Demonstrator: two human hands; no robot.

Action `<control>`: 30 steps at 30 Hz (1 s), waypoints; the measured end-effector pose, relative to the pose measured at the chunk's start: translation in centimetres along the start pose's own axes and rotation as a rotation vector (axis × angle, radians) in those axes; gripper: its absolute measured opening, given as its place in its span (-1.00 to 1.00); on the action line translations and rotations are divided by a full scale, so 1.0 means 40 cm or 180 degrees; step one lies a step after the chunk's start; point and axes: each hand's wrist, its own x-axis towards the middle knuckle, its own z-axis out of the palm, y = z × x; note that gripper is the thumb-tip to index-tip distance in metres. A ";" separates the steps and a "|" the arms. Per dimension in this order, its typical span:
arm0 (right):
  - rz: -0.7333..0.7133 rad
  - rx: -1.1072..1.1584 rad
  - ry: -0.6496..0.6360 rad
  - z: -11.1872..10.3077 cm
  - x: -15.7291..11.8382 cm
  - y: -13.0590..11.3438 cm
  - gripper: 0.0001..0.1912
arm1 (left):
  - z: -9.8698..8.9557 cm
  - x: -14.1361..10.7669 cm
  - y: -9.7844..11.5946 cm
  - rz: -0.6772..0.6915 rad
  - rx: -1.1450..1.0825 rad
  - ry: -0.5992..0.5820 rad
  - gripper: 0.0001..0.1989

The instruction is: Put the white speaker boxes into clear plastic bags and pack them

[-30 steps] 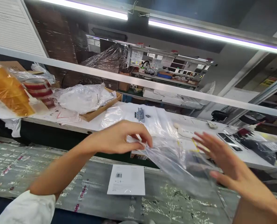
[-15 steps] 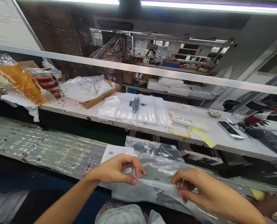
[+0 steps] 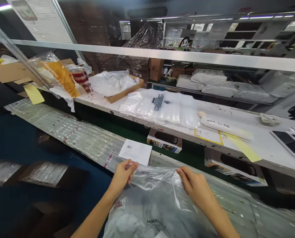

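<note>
A clear plastic bag (image 3: pixel 157 188) with dark printed lettering hangs between my two hands, its upper edge stretched taut. My left hand (image 3: pixel 124 172) pinches one corner of that edge, and my right hand (image 3: pixel 189 180) pinches the other side. Through the film I see the light clothing on my lap. Just beyond my left hand, a white box (image 3: pixel 135 151) with a barcode lies on the grey, tape-covered ledge (image 3: pixel 92 142).
Flat clear bags (image 3: pixel 159 107) lie stacked on the white shelf (image 3: pixel 239 115), near a cardboard tray (image 3: pixel 124 91) of plastic bags and a phone (image 3: pixel 288 143). Printed boxes (image 3: pixel 164 140) stand under the shelf. A metal bar (image 3: pixel 162 53) crosses above it.
Both hands have drawn the bag's edge up and tight, and the bag now hangs toward my lap rather than lying over the ledge. My view has turned left; another person's hand at right is gone.
</note>
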 end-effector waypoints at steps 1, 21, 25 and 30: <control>-0.0121 0.0096 0.0034 0.017 0.011 0.004 -0.47 | -0.011 0.001 0.001 0.0084 -0.0282 0.0052 -0.43; 0.0872 0.3002 -0.2659 0.254 0.143 0.101 -0.47 | -0.343 0.064 -0.108 -0.0355 -0.1647 0.0062 -0.40; 0.1504 0.2841 0.0206 0.397 0.207 0.100 -0.40 | -0.342 0.221 -0.106 -0.0370 -0.0112 -0.0285 -0.57; 0.1508 0.2472 0.0907 0.506 0.300 0.076 -0.34 | -0.233 0.490 -0.069 0.0152 0.0561 0.0391 -0.79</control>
